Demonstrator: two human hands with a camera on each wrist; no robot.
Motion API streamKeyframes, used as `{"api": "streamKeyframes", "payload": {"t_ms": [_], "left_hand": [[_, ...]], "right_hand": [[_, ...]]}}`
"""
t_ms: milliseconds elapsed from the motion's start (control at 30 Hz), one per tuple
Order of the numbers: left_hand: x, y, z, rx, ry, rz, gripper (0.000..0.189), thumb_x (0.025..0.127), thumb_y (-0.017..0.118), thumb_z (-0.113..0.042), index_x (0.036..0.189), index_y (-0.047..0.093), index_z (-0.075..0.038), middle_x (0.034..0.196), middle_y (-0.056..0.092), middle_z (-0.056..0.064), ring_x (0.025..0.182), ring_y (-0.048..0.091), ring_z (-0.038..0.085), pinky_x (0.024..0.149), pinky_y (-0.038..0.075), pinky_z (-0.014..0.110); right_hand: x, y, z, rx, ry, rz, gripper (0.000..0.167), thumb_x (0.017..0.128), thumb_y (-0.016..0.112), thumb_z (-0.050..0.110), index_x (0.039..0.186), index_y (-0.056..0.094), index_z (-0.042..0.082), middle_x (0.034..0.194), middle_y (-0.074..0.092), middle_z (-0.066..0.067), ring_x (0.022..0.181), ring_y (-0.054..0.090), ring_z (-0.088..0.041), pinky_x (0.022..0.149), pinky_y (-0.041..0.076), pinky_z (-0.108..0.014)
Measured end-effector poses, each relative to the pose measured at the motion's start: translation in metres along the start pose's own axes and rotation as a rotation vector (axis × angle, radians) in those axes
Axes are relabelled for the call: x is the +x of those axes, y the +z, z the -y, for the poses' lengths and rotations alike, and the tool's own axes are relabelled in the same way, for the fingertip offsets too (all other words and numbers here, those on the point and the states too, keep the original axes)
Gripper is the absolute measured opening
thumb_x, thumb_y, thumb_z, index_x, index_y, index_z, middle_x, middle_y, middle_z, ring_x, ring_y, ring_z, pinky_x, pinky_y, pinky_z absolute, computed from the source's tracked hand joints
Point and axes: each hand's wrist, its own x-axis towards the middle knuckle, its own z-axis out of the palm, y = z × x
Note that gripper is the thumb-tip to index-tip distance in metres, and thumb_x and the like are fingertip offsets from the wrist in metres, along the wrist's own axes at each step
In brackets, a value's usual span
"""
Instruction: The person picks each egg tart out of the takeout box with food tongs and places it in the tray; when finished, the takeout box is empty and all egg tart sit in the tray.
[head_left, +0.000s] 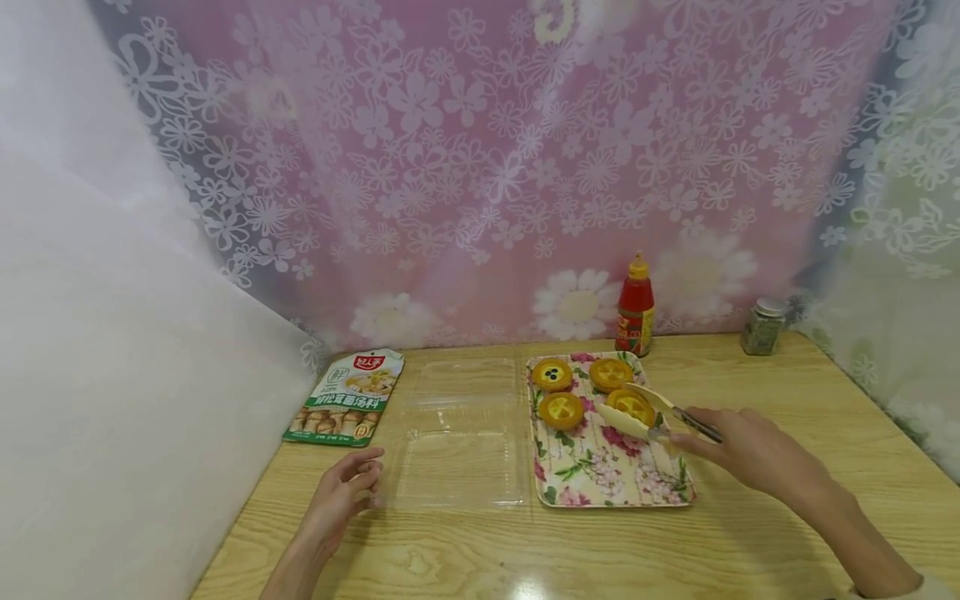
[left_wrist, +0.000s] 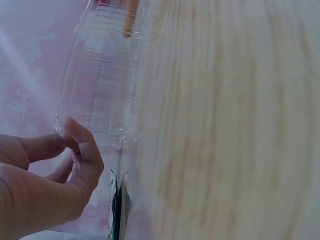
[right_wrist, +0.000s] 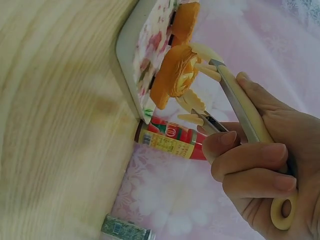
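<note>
My right hand [head_left: 757, 454] grips a pair of food tongs [right_wrist: 240, 105] with cream-coloured ends. The tongs' tips stand either side of an egg tart [right_wrist: 175, 75] at the right of a floral tray [head_left: 600, 479]. Three more tarts share the tray: one [head_left: 551, 375] with dark dots at the back left, one [head_left: 611, 374] at the back right, one [head_left: 561, 411] in front left. Left of the tray lies a clear plastic box [head_left: 461, 471], its hinged lid folded back. My left hand [left_wrist: 60, 180] pinches the box's near left rim between thumb and finger.
A green and white food pouch [head_left: 341, 400] lies behind my left hand. Beyond the tray stands a red sauce bottle [head_left: 635, 312] with a yellow cap, and a small jar of dried herbs [head_left: 762, 329] stands farther right. Floral cloth [head_left: 480, 183] hangs behind the wooden table.
</note>
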Motion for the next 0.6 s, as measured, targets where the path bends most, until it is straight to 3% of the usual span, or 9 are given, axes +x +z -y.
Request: {"api": "streamKeyframes", "payload": {"t_ms": [333,600], "left_hand": [[0.000,-0.001,0.001,0.005,0.001,0.005,0.039,0.107,0.059,-0.009,0.145,0.056,0.000,0.115,0.057,0.011,0.086,0.053,0.020,0.075,0.057,0.039],[0.000,-0.001,0.001,-0.001,0.005,0.006,0.039,0.107,0.058,-0.009,0.145,0.056,0.000,0.116,0.057,0.012,0.087,0.053,0.020,0.075,0.058,0.038]], "right_hand": [[0.005,0.007,0.000,-0.016,0.007,0.022,0.087,0.100,0.058,0.063,0.146,0.052,-0.011,0.057,0.051,0.003,0.048,0.041,-0.010,0.062,0.045,-0.034],[0.009,0.013,0.003,-0.064,0.001,0.007,0.083,0.099,0.060,0.060,0.143,0.055,-0.010,0.062,0.057,0.004,0.052,0.049,-0.010,0.063,0.049,-0.036]]}}
